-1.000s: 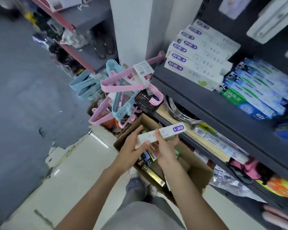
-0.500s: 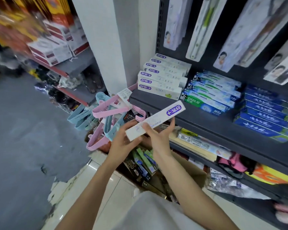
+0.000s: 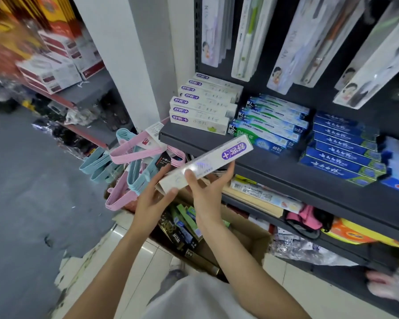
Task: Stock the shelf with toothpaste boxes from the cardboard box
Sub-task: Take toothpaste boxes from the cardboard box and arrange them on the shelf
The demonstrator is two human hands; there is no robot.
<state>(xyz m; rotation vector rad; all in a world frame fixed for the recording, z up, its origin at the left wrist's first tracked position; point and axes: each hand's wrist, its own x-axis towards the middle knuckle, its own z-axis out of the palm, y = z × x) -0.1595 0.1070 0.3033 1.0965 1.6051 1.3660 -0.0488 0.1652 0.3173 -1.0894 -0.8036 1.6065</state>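
Both forearms reach up and forward, the left hand (image 3: 151,203) and right hand (image 3: 209,192) grasping a white toothpaste box (image 3: 205,165) with curled fingers. The box is held tilted, just below the dark shelf (image 3: 274,171) edge and above the open cardboard box (image 3: 247,240).

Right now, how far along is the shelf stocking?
Partly done. A stack of white, purple-logo toothpaste boxes already sits on the dark grey metal shelf. Another matching white toothpaste box is held below it by the left hand and right hand. The brown cardboard box on the floor still holds more packs.
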